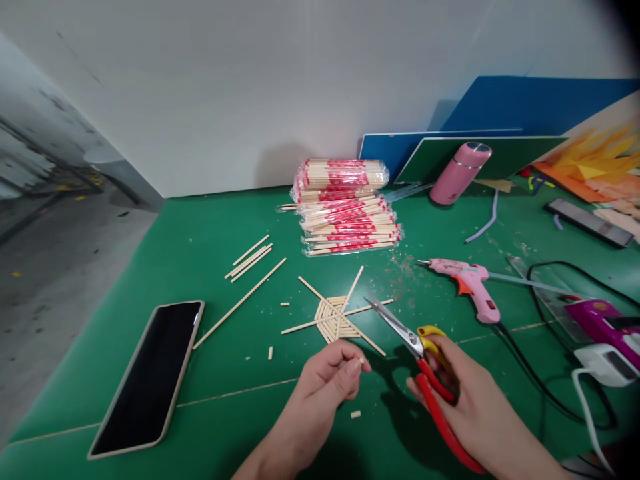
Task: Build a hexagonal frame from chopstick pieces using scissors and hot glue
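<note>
My left hand (pixel 327 380) is closed in a pinch at the near side of the table. A pale tip of a small wooden stick piece (pixel 361 361) shows at its fingertips; the rest is hidden. In my right hand (pixel 473 393) are scissors (pixel 413 343) with red and yellow handles, their blades pointing up and left. Just beyond my left hand lies a spiderweb-like shape of wooden sticks (pixel 333 317), with long sticks crossing at its middle. Short cut stick bits, one of them a stub (pixel 355 415), lie around my left hand.
Wrapped chopstick packs (pixel 350 220) are piled by the wall. Loose sticks (pixel 250 262) and a phone (pixel 150 380) lie left. Rightward are a pink glue gun (pixel 470 283) with its cord, a pink bottle (pixel 460 175), a white plug (pixel 603 365) and another phone (pixel 590 222).
</note>
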### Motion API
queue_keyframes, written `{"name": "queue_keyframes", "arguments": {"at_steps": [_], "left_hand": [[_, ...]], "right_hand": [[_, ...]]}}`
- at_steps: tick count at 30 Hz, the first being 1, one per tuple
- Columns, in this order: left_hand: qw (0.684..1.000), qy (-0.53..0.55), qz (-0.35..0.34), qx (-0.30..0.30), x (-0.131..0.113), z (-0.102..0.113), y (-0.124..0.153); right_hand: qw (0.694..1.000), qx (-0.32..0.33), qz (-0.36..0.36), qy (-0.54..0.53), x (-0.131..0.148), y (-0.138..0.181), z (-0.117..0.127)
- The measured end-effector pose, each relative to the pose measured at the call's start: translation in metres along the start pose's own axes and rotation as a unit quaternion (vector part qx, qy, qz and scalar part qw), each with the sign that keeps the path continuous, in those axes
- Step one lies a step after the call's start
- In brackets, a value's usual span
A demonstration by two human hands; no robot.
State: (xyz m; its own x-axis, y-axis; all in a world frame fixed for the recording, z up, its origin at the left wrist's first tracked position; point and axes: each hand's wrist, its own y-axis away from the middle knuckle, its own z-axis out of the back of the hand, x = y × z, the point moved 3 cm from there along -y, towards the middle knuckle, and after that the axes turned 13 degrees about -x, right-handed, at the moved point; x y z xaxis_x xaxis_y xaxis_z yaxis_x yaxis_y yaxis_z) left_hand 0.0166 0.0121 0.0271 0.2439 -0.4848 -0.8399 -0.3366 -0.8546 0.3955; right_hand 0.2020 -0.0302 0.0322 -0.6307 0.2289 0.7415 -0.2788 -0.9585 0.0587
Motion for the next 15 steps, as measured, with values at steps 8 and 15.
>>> {"name": "queue_keyframes", "arguments": {"at_steps": [8, 15], "left_hand": [[0.976, -0.178, -0.079, -0.102, -0.016, 0.016, 0.008], [0.886, -0.422, -0.135, -0.139, -0.027, 0.037, 0.009]], "right_hand": [[0.972, -0.143, -0.014, 0.183, -0.020, -0.028, 0.014], [0.931, -0.215, 0.129, 0.266, -0.030, -0.046, 0.027]]}}
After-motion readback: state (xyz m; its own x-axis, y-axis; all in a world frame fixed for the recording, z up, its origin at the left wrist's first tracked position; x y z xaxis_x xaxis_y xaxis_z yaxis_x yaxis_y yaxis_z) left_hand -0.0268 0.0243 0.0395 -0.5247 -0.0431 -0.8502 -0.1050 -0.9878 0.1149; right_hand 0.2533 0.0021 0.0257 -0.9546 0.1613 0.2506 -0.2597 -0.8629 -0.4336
